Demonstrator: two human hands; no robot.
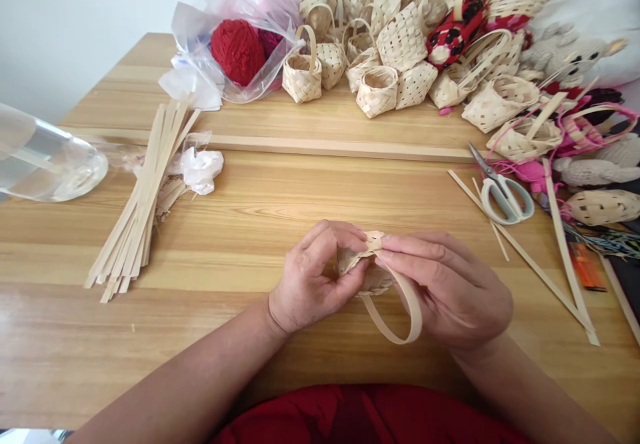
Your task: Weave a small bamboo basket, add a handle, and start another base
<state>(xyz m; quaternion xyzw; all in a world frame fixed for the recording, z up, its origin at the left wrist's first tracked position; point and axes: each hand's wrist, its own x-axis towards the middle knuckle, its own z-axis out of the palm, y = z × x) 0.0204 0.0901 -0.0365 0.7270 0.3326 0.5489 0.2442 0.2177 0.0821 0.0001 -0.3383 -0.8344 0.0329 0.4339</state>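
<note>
Both hands are closed on a small woven basket (345, 261) over the near middle of the wooden table. My left hand (317, 274) pinches its left side, thumb and forefinger curled at the rim. From the right, my right hand (445, 281) presses its fingertips on the far edge, where the strip handle (413, 311) meets the weave. The handle loops down toward me. Much of the basket is hidden behind my fingers.
Flat pale strips (137, 211) lie stacked at the left, near a clear bottle (47, 157). Scissors (503, 191) and loose strips (545, 277) rest at the right. Several finished baskets (377, 91) and a bag with red yarn (237, 51) stand along the back.
</note>
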